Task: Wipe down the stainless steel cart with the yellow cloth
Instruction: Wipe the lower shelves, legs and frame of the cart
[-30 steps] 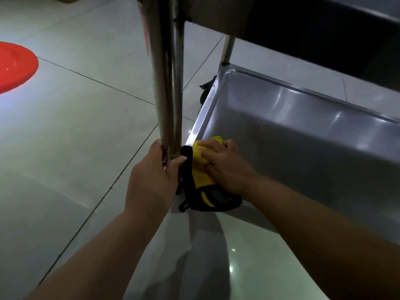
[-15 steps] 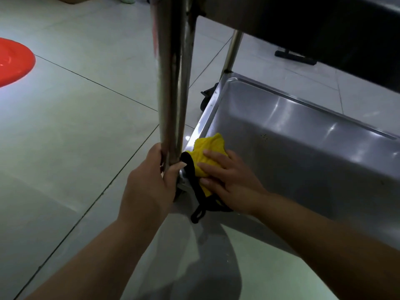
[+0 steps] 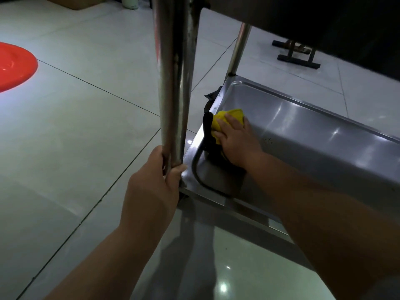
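A: What fills the view?
B: Pale floor tiles [image 3: 71,135], and on them the cart [image 3: 324,152]: its low steel tray runs from near centre off to the right, with a dark upper shelf [image 3: 324,20] above it.

A: And the uprights?
B: A thick post [image 3: 173,79] rises at the tray's near left corner, a thinner one [image 3: 239,47] at the far left corner.

A: The hands?
B: The left hand [image 3: 151,187] is wrapped round the foot of the near post, thumb and fingers closed on it. The right hand [image 3: 237,141] lies flat, fingers straight, pressing the cloth [image 3: 227,120] against the tray's left end.

A: Where is the cloth exactly?
B: Inside the tray, by its left wall, about midway between the two posts (yellow, with a black edge trailing toward the near rim).

A: Anything else?
B: A red disc [image 3: 15,66] on the floor far left, and a dark stand [image 3: 296,55] beyond the cart
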